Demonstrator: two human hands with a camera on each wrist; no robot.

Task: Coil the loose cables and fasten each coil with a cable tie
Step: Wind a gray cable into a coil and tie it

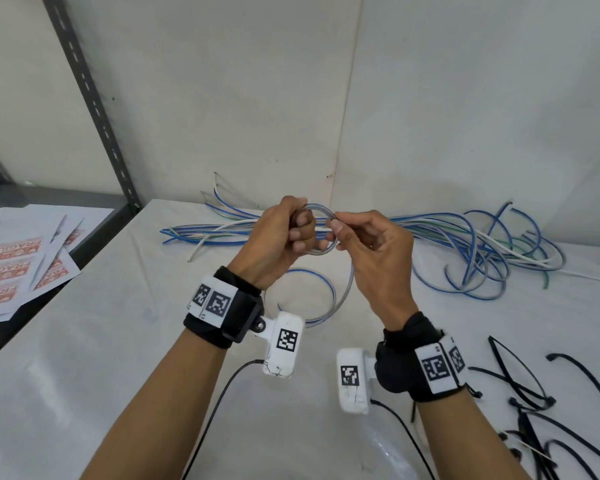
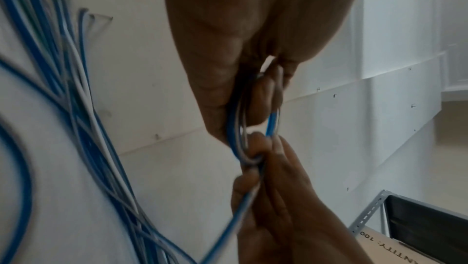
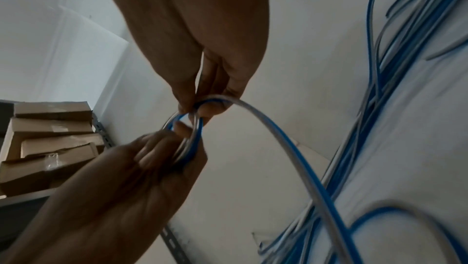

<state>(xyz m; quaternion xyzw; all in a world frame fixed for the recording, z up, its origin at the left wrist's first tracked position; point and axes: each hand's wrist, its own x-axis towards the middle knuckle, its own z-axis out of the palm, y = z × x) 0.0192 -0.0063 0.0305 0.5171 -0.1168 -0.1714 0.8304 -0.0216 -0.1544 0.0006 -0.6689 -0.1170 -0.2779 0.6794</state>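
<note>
A small coil (image 1: 321, 212) of blue-and-clear cable is held above the white table (image 1: 118, 341). My left hand (image 1: 298, 233) grips the coil's left side with curled fingers. My right hand (image 1: 340, 230) pinches the coil's right side between thumb and fingers. The cable's slack (image 1: 331, 292) hangs down and loops on the table below the hands. In the left wrist view the coil (image 2: 236, 128) runs between both hands. In the right wrist view the free strand (image 3: 278, 138) arcs away from the pinching fingers (image 3: 210, 106). Black cable ties (image 1: 520, 386) lie at the right.
A pile of loose blue and white cables (image 1: 482, 251) stretches along the back of the table by the wall. Printed FRAGILE sheets (image 1: 14, 265) lie on a grey shelf at left, beside a metal upright (image 1: 94, 98). Cardboard boxes (image 3: 50, 138) sit on shelving.
</note>
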